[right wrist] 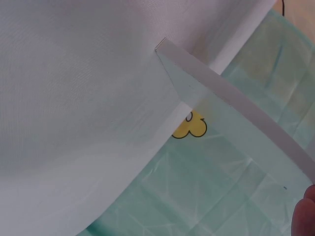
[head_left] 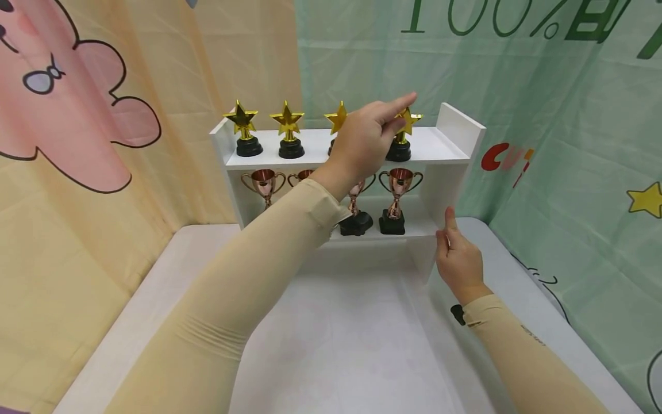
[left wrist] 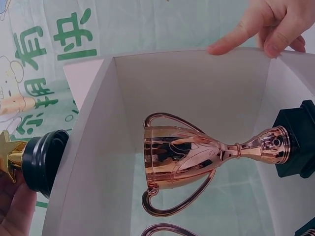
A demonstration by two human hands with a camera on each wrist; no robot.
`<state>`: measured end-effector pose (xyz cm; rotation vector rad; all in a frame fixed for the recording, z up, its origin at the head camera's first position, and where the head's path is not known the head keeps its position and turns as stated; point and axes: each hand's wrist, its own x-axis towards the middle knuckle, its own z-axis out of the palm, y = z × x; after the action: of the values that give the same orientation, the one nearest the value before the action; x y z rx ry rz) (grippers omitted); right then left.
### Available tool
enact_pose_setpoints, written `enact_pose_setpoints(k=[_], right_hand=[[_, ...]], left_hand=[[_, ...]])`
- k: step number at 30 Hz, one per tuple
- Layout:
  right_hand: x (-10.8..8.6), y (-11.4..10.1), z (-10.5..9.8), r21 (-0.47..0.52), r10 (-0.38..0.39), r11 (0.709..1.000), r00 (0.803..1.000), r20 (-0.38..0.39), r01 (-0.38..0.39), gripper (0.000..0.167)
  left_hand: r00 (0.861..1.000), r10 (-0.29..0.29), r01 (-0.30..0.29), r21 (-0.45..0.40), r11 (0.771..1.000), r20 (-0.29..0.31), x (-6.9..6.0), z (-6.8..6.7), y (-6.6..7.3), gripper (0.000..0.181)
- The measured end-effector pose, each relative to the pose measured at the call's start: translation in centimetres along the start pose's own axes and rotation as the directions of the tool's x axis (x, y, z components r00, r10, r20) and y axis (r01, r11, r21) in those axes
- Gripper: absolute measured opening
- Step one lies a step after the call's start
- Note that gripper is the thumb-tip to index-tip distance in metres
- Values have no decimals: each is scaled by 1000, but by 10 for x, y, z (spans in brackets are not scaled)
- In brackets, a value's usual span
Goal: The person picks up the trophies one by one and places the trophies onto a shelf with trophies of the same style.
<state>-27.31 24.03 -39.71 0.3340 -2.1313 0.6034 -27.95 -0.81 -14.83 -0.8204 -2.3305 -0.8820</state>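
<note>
My left hand [head_left: 362,138] reaches across to the upper board of a white shelf [head_left: 445,146] and pinches the gold star trophy [head_left: 400,150] at the right. In the left wrist view, its fingers [left wrist: 19,211] are by the star, and the black round base [left wrist: 47,160] is against the board. My right hand [head_left: 460,261] holds the front edge of the shelf's right side panel, thumb pointing up. Below the star stands a copper-coloured trophy cup [head_left: 400,184] on a black base. My left arm hides part of the lower row.
More star trophies [head_left: 248,144] stand along the upper board. Several copper cups [head_left: 264,183] line the lower board, partly hidden. The shelf stands on a white table [head_left: 341,345], with printed curtains [head_left: 569,103] behind and beside it.
</note>
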Motion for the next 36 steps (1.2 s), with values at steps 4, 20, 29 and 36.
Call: enact_pose_setpoints(k=[4, 20, 29, 36], right_hand=[[0, 0, 0, -1, -4, 1000, 1000, 0, 4, 61], [2, -5, -4, -17, 14, 1000, 1000, 22, -14, 60], [1, -4, -3, -17, 9, 1000, 1000, 17, -8, 61], [1, -4, -3, -17, 13, 1000, 1000, 17, -12, 61]], left_hand=[[1000, -21, 21, 4, 1000, 7, 0, 1, 0, 48], [997, -80, 80, 23, 997, 14, 2, 1, 0, 52], [992, -115, 113, 50, 992, 44, 4, 1, 1, 54], [990, -135, 132, 63, 989, 51, 5, 1, 2, 54]])
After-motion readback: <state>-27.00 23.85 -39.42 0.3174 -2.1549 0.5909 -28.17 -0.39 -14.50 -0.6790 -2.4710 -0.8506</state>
